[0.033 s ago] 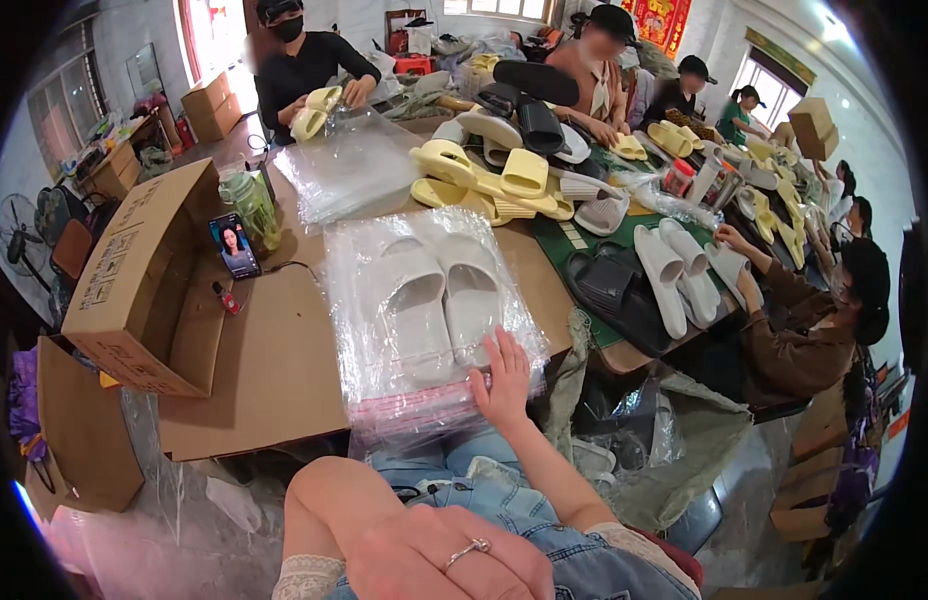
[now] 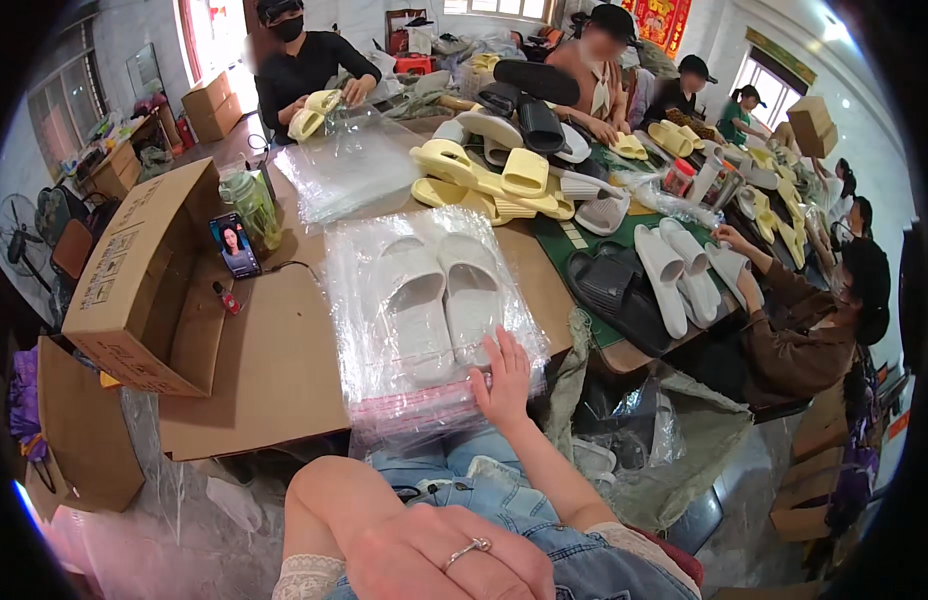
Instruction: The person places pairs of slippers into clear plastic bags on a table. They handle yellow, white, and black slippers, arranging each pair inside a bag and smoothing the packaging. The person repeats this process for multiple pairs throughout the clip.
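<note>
Right hand lies flat, fingers spread and loose, on the near right corner of the clear plastic bag holding a pair of white slippers; bag sits on a stack of bags on the cardboard-covered tabletop. Left hand, ringed, rests close to the camera on the denim lap, fingers relaxed and holding nothing. To do it well, likely pin the corner firmly, keep the slippers side by side, smooth the film flat so the bag doesn't slide off the stack.

We see a packing workshop: around the table sit workers, with slippers, plastic bags and cartons on it.
</note>
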### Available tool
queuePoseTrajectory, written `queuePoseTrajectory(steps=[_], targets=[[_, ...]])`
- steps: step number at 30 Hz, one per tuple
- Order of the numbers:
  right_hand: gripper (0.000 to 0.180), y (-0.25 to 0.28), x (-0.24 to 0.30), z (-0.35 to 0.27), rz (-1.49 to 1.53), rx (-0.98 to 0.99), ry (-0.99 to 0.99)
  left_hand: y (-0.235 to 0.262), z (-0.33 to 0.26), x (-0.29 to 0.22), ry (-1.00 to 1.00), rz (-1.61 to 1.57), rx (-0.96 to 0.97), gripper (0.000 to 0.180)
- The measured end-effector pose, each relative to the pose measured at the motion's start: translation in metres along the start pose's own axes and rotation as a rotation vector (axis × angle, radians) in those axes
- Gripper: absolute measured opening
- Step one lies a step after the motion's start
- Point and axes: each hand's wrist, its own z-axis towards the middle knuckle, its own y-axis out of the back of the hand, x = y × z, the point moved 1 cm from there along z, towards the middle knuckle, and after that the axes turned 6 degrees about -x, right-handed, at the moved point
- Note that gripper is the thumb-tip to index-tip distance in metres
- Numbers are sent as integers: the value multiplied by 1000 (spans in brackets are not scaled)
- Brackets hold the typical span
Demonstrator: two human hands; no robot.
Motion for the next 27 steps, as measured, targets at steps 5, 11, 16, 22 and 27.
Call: queuePoseTrajectory(steps=[5, 11, 16, 22, 27], targets=[[62, 0, 0, 0, -6, -10, -4, 4, 1, -8, 24, 96, -15, 36], [64, -6, -7, -2, -54, -3, 7, 37, -29, -8, 184, 1035, -185, 18], [70, -7, -9, -3, -86, 21, -4, 103, -101, 62, 281, 1832, 81, 41], [68, -2, -5, -2, -55, 20, -20, 150, -191, 90, 782, 1917, 142, 70], [62, 1, 1, 0, -21, -8, -17, 177, -227, 62, 890, 2076, 95, 67]])
